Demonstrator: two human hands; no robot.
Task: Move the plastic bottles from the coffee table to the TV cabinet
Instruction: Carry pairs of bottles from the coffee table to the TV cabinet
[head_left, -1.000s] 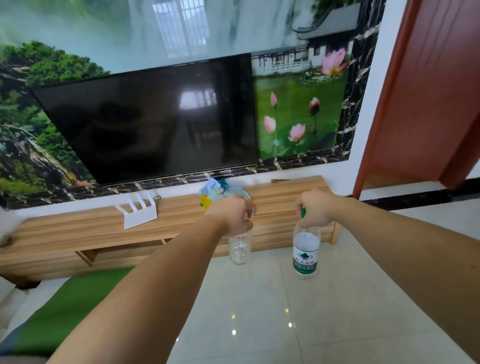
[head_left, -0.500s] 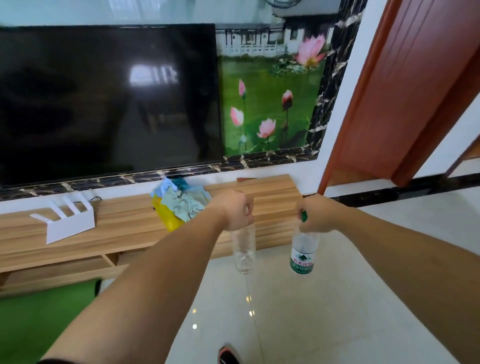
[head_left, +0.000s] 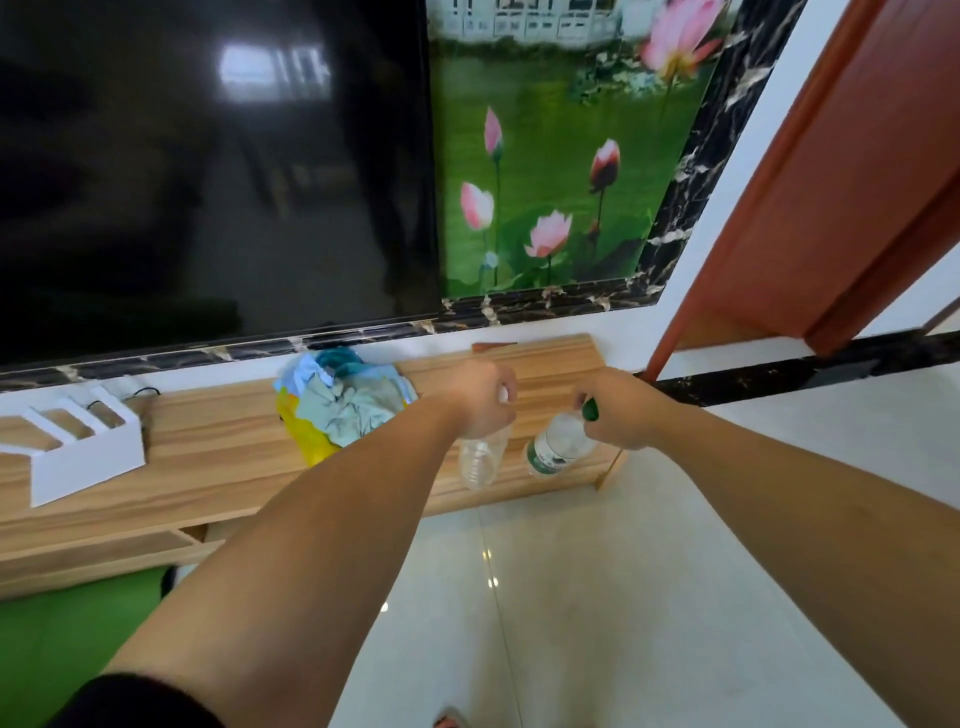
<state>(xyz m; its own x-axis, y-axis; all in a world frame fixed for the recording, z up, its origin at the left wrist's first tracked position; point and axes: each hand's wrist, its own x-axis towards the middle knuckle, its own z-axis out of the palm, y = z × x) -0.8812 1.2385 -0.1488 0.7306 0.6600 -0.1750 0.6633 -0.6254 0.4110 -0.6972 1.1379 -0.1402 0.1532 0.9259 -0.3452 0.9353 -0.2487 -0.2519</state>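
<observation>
My left hand (head_left: 480, 397) grips the neck of a clear, label-free plastic bottle (head_left: 480, 462) with a white cap; the bottle hangs down over the front of the wooden TV cabinet (head_left: 223, 457). My right hand (head_left: 621, 410) holds a second plastic bottle (head_left: 553, 449) by its green cap. That one has a green and white label and tilts down to the left, just above the cabinet's right end. The two bottles hang side by side, a little apart. Whether either touches the cabinet top, I cannot tell.
A pile of blue, grey and yellow cloth (head_left: 343, 402) lies on the cabinet left of my hands. A white router (head_left: 78, 449) stands further left. The black TV (head_left: 208, 166) hangs above. A red-brown door (head_left: 852, 182) is at right, with glossy white floor tiles (head_left: 597, 597) and a green mat (head_left: 67, 639) below.
The cabinet now looks larger and closer. Both hands have carried the bottles from in front of the cabinet to above its right end. The labelled bottle has tilted to the left.
</observation>
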